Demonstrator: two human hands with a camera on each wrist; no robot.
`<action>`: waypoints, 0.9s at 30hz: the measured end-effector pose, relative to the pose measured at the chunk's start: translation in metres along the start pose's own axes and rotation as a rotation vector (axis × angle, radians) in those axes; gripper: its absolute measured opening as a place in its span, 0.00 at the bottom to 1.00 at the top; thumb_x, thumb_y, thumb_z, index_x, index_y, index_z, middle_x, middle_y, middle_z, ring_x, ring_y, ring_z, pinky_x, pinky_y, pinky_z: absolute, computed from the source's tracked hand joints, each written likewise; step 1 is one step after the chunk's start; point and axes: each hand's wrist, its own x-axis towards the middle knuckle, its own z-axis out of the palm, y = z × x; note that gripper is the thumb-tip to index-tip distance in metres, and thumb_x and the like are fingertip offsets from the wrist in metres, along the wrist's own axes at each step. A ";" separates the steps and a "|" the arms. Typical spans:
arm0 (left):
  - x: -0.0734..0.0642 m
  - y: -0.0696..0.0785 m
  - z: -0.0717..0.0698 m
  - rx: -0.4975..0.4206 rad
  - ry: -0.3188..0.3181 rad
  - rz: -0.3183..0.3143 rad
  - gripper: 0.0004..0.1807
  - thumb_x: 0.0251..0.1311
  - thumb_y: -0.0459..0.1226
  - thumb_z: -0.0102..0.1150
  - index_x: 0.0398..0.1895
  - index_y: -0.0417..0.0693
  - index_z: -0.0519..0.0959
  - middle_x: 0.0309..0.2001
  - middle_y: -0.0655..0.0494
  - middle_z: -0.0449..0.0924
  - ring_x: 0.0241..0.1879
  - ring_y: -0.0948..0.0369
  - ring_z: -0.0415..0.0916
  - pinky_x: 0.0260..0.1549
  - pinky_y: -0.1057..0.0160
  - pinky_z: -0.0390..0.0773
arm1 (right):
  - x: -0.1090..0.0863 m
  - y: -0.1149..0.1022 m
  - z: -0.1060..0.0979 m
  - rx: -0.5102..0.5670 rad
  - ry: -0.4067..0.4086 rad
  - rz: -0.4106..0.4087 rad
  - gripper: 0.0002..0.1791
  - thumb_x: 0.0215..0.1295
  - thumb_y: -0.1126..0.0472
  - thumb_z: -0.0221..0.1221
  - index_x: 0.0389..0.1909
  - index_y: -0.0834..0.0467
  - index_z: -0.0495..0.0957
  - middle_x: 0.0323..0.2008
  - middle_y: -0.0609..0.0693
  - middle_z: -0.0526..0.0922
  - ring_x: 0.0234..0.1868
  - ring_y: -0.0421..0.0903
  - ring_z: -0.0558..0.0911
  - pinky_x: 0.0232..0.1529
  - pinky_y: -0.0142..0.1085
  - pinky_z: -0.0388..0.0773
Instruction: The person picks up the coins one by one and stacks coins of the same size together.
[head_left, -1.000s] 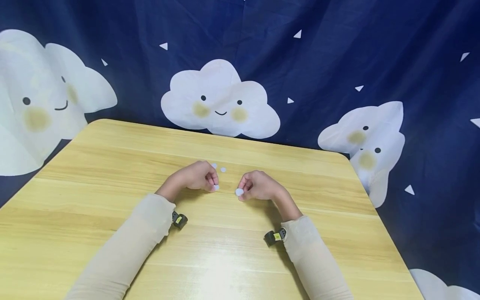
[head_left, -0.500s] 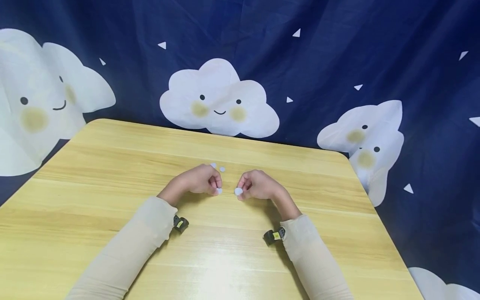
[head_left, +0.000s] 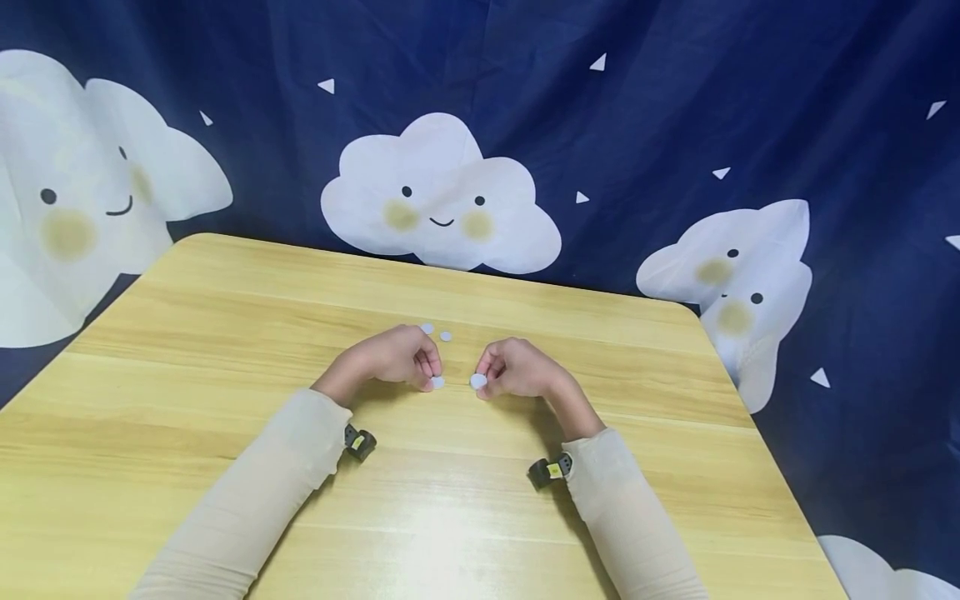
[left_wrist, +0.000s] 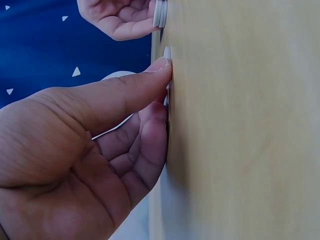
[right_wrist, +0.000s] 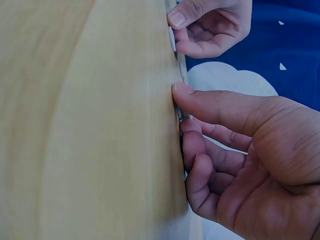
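Note:
My left hand [head_left: 392, 355] pinches a thin white disc [head_left: 438, 382] between thumb and fingers, just at the tabletop. In the left wrist view that disc [left_wrist: 167, 52] stands out edge-on past the thumb tip. Facing it across a small gap, my right hand [head_left: 522, 368] holds a short stack of similar white discs [head_left: 477, 381] by the edges. Several thin layers show in that stack [left_wrist: 160, 13] from the left wrist. Two more white discs lie flat beyond the left hand: one [head_left: 427, 328] close to its knuckles, another [head_left: 446, 336] slightly to the right.
The light wooden table [head_left: 450, 467] spreads around both arms, with rounded far corners. Behind it hangs a dark blue curtain [head_left: 270, 167] printed with white smiling clouds. Black wrist cameras [head_left: 362, 443] sit at the beige sleeves.
My left hand has shifted slightly right and nearer with its disc, narrowing the gap to the right hand. The right hand stays nearly still.

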 end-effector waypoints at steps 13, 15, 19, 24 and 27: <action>-0.001 -0.001 -0.001 0.006 0.002 -0.023 0.06 0.57 0.31 0.74 0.34 0.44 0.84 0.31 0.55 0.82 0.34 0.61 0.76 0.39 0.63 0.77 | -0.001 -0.001 -0.001 0.008 -0.004 -0.002 0.13 0.53 0.67 0.76 0.35 0.58 0.83 0.27 0.47 0.81 0.30 0.42 0.77 0.36 0.34 0.75; -0.001 0.000 -0.001 0.009 -0.001 -0.027 0.06 0.57 0.31 0.74 0.34 0.44 0.84 0.31 0.55 0.82 0.34 0.61 0.76 0.39 0.63 0.77 | -0.001 -0.001 -0.001 0.009 -0.006 -0.004 0.13 0.53 0.67 0.76 0.35 0.58 0.82 0.27 0.47 0.81 0.30 0.42 0.77 0.36 0.34 0.75; -0.001 0.000 -0.001 0.013 -0.003 -0.028 0.06 0.57 0.30 0.73 0.34 0.44 0.84 0.31 0.55 0.82 0.33 0.61 0.76 0.39 0.63 0.77 | -0.001 -0.001 -0.001 0.012 -0.009 -0.007 0.13 0.53 0.67 0.76 0.36 0.59 0.83 0.27 0.47 0.81 0.29 0.42 0.77 0.36 0.34 0.75; -0.001 0.000 -0.001 0.015 0.003 -0.019 0.05 0.57 0.30 0.73 0.34 0.44 0.84 0.31 0.56 0.82 0.33 0.61 0.76 0.39 0.63 0.77 | -0.001 -0.001 -0.001 0.015 -0.013 -0.007 0.13 0.53 0.67 0.76 0.36 0.59 0.83 0.27 0.47 0.82 0.29 0.42 0.77 0.36 0.34 0.75; -0.001 0.000 -0.001 0.021 0.005 -0.017 0.06 0.57 0.31 0.73 0.34 0.44 0.84 0.31 0.55 0.82 0.33 0.61 0.76 0.39 0.63 0.76 | -0.001 -0.001 -0.001 0.011 -0.014 -0.009 0.13 0.53 0.67 0.76 0.36 0.58 0.82 0.27 0.47 0.82 0.30 0.42 0.77 0.36 0.34 0.75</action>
